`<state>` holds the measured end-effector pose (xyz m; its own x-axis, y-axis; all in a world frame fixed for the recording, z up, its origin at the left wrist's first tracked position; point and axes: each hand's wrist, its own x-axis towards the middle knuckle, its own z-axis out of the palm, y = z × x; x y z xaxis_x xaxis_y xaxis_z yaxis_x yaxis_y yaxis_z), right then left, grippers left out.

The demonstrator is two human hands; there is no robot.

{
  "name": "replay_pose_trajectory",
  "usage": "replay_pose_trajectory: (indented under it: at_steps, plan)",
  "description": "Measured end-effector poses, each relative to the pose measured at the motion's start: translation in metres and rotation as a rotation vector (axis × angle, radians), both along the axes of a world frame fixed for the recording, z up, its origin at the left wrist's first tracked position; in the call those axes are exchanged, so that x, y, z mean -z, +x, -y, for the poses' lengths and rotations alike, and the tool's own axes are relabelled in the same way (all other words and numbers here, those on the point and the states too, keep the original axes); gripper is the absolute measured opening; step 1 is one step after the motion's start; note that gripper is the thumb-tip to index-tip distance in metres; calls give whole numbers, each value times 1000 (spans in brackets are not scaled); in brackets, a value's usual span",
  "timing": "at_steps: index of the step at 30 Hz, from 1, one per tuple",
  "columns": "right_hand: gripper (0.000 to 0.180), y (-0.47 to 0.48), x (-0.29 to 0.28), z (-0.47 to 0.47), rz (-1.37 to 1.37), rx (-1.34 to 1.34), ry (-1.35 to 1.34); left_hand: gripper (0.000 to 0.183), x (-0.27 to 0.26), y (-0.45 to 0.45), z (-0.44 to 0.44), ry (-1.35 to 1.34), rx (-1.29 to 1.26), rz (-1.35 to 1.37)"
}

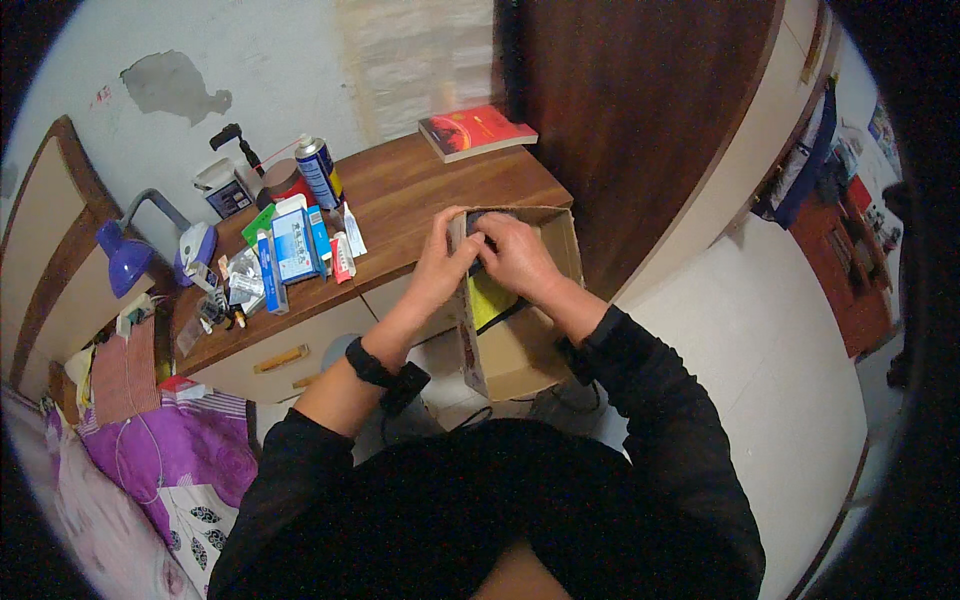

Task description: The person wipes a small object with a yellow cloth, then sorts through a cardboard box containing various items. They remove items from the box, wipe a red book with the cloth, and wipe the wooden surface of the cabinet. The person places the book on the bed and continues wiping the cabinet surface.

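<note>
An open cardboard box stands at the front edge of the wooden desktop, tilted, with its inside facing up. My left hand is at the box's upper left wall, fingers over its rim. Inside the upper end, my right hand bends its fingers over a dark item, which is mostly hidden. Both thumbs meet close together there. Below them a yellow-green piece with a dark edge lies in the box. What exactly each hand grips is partly covered by the fingers.
A red book lies at the desk's back right. Medicine boxes, a tube, a spray can and a purple desk lamp stand or lie at the left. A dark wooden panel rises on the right; a bed is lower left.
</note>
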<state>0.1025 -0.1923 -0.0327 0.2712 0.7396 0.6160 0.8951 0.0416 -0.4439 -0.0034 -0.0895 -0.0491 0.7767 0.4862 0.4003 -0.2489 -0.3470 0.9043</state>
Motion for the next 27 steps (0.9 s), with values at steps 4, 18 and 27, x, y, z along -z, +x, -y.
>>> replay_pose_trajectory:
  at_steps: [4,18,27]
  plan:
    - [13,24,-7,14,-67,277,-10,44,-2,-2,-1,-21,3,35]
    - [17,23,0,10,-114,137,-46,47,2,3,4,80,-32,-17]
    - [16,32,1,23,-24,160,-7,40,-3,-5,4,-190,161,-291]
